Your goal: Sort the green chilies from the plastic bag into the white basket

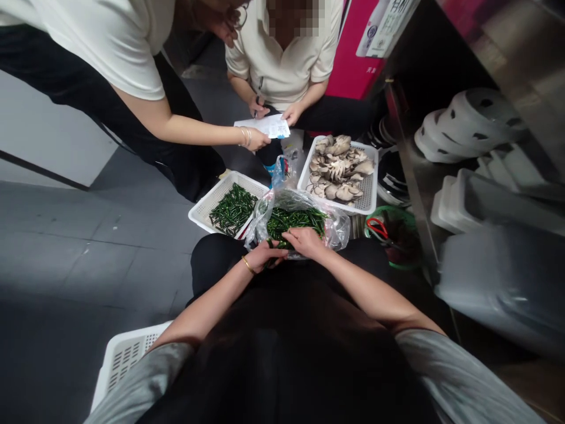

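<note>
Grey tiled floor [110, 235], mushroom basket [376, 176] just beyond the bagged greens [298, 219].

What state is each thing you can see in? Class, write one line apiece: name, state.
Plastic bag: open, greens inside
Left tray: partly filled with greens
Right tray: loaded with mushrooms
Left hand: holding greens
Right hand: fingers bent, grip unclear
Paper: held by other people's hands
Round white containers: stacked
Red-handled tool: open or shut unclear
</note>
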`<state>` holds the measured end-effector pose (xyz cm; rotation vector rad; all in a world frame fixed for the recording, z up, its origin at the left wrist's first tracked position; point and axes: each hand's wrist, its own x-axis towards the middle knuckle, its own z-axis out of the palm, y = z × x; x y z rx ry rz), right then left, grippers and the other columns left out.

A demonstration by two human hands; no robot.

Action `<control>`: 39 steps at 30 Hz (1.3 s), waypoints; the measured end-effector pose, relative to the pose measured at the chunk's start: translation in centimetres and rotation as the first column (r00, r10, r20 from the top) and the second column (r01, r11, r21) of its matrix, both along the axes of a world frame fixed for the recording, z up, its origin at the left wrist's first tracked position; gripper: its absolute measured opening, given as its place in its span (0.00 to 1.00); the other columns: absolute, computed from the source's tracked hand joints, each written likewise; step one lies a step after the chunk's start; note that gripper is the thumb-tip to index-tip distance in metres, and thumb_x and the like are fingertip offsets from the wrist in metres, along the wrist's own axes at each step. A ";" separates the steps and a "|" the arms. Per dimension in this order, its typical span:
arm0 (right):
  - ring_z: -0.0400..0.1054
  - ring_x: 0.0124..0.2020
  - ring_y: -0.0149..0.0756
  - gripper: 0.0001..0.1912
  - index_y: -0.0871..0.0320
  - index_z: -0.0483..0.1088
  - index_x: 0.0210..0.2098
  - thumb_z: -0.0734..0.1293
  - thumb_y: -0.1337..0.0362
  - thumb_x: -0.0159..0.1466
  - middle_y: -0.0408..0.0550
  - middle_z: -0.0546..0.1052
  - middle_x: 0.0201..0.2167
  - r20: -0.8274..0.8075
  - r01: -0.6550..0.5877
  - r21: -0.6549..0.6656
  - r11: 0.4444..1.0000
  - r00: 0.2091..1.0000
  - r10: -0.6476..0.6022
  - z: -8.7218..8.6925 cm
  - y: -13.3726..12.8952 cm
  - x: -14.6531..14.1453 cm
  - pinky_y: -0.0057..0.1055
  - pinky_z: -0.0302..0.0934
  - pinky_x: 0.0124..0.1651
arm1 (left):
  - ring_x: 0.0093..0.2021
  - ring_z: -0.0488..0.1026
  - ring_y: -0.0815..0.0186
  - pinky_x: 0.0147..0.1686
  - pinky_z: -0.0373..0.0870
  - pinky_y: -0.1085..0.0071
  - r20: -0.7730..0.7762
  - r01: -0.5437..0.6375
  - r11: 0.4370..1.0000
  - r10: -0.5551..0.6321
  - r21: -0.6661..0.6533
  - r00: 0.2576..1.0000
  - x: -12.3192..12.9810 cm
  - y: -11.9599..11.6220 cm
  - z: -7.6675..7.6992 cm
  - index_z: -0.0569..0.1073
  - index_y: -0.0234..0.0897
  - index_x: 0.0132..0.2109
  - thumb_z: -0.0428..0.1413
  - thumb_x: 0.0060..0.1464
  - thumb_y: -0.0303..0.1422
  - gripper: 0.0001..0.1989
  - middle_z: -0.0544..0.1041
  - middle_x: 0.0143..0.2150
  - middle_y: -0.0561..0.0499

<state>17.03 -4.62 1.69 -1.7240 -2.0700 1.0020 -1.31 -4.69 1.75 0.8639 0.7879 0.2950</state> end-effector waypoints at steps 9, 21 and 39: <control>0.72 0.41 0.40 0.18 0.54 0.66 0.51 0.60 0.54 0.65 0.54 0.69 0.49 0.488 -0.219 0.072 0.973 0.859 0.157 -1.4 3.5 -2.9 0.31 0.63 0.40 | 0.18 0.67 0.70 0.14 0.58 0.77 0.207 -0.168 0.984 0.176 -0.056 0.962 -1.2 0.6 -0.4 0.67 0.33 0.29 0.62 0.40 0.32 0.11 0.65 0.17 0.56; 0.65 0.15 0.26 0.08 0.57 0.62 0.30 0.68 0.67 0.57 0.36 0.70 0.17 -0.519 0.259 -0.532 0.806 0.653 -0.552 -1.3 3.0 -0.1 0.23 0.64 0.19 | 0.26 0.67 0.70 0.25 0.62 0.75 -0.185 -0.252 0.756 0.441 0.605 0.878 2.1 4.0 -2.2 0.75 0.34 0.33 0.67 0.33 0.35 0.17 0.71 0.25 0.54; 0.61 0.20 0.27 0.12 0.57 0.62 0.24 0.63 0.60 0.61 0.40 0.68 0.18 -0.344 0.214 0.266 0.940 0.932 -0.115 1.2 2.4 1.3 0.25 0.56 0.26 | 0.14 0.54 0.80 0.12 0.45 0.80 -0.120 -0.057 0.980 0.081 0.188 0.989 2.7 6.7 2.1 0.69 0.31 0.27 0.68 0.34 0.38 0.19 0.71 0.20 0.52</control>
